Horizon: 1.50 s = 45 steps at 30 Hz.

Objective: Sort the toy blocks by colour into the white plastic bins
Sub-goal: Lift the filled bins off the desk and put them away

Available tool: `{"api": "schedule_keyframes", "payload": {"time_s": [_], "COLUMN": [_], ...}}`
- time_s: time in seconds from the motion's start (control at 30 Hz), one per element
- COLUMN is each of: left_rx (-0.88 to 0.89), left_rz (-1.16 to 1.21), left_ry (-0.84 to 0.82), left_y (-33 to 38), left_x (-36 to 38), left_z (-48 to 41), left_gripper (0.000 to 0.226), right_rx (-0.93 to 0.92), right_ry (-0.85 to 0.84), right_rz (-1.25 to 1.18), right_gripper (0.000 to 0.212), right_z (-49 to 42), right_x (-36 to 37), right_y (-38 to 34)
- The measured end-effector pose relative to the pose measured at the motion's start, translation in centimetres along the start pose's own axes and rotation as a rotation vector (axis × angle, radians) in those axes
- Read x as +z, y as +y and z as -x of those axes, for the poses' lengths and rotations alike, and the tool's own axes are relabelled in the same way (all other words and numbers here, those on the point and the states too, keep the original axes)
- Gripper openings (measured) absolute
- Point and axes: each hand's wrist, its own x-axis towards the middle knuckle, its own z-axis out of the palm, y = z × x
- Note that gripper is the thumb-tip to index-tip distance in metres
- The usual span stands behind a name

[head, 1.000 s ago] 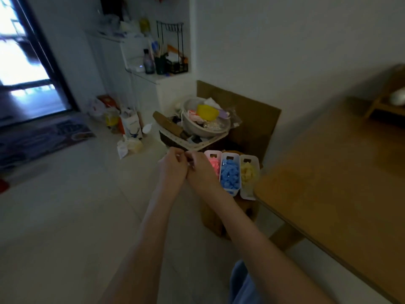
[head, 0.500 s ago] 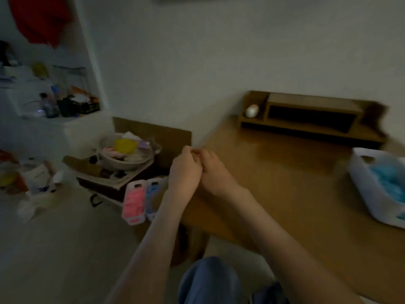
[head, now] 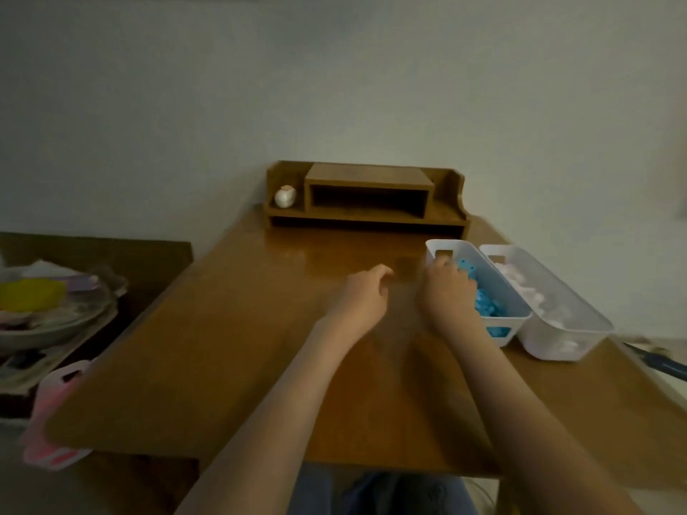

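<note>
Two white plastic bins stand side by side at the right of the wooden table [head: 230, 328]. The nearer bin [head: 502, 326] holds blue toy blocks [head: 487, 307]; the bin to its right [head: 565, 338] holds pale pink blocks [head: 520, 284]. My right hand [head: 448, 291] hangs over the blue bin's left rim, fingers curled down into it and hiding whatever they hold. My left hand [head: 366, 295] hovers above the table's middle, a hand's width left of the right one, with fingers loosely apart and nothing visible in them.
A wooden desk shelf [head: 366, 195] with a small white figurine [head: 285, 197] stands against the wall at the table's back. Left of the table sit a bowl of clutter [head: 44, 306] and, lower down, a pink bin [head: 55, 410].
My view swung right from the floor bins onto the table. My hands, pressed together before, have parted; the right one moved over the blue bin.
</note>
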Motion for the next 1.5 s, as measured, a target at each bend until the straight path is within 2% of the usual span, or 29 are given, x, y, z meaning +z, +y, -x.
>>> {"api": "schedule_keyframes", "payload": {"time_s": [0.07, 0.17, 0.23, 0.33, 0.4, 0.47, 0.57, 0.7, 0.83, 1.03, 1.2, 1.37, 1.5], "left_rx": [0.032, 0.077, 0.113, 0.139, 0.122, 0.049, -0.026, -0.078, -0.236, -0.510, -0.688, -0.775, -0.810], "left_rz": [-0.034, -0.066, -0.127, -0.384, -0.540, -0.609, -0.626, -0.680, -0.783, -0.982, -0.989, -0.959, -0.945], "left_ry": [0.023, 0.076, 0.115, 0.155, 0.148, 0.148, 0.182, 0.259, 0.376, 0.368, 0.433, 0.367, 0.274], "left_y": [-0.1, -0.4, -0.6, -1.7, -3.2, -5.0, -7.3, -10.7, -15.5, -20.9, -25.7, -30.5, -35.0], "left_x": [0.2, -0.3, -0.9, -2.4, -3.6, -5.0, -7.4, -10.8, -14.7, -22.7, -25.7, -25.7, -24.2], "left_z": [-0.1, 0.1, 0.2, 0.1, 0.3, 1.3, 3.1, 6.6, 11.6, 20.9, 27.7, 30.6, 29.8], "left_gripper": [0.040, 0.048, 0.054, 0.059, 0.052, 0.036, 0.024, 0.021, 0.023, 0.024, 0.024, 0.028, 0.027], "right_rx": [-0.058, -0.121, -0.163, -0.258, -0.325, -0.362, -0.469, -0.616, -0.720, -0.939, -0.970, -1.116, -1.103], "right_ry": [-0.120, -0.226, -0.164, -0.150, -0.141, -0.147, -0.138, -0.053, 0.014, -0.051, 0.222, 0.160, 0.028], "right_rz": [0.095, 0.118, 0.070, -0.004, -0.109, -0.229, -0.256, -0.278, -0.388, -0.528, -0.628, -0.541, -0.518], "right_gripper": [0.037, 0.043, 0.041, 0.044, 0.040, 0.035, 0.040, 0.031, 0.030, 0.038, 0.031, 0.037, 0.035], "right_z": [-0.4, -0.5, 0.0, 1.2, 2.1, 3.4, 5.4, 7.9, 12.8, 21.1, 27.8, 30.7, 29.7], "right_x": [-0.8, -1.8, -2.0, -2.2, -2.6, -2.9, -2.8, -2.9, -2.8, -3.8, -2.7, 0.5, 4.9], "right_y": [-0.2, -1.3, -2.6, -5.0, -6.7, -8.8, -11.9, -17.3, -24.9, -35.5, -42.6, -45.4, -46.6]}}
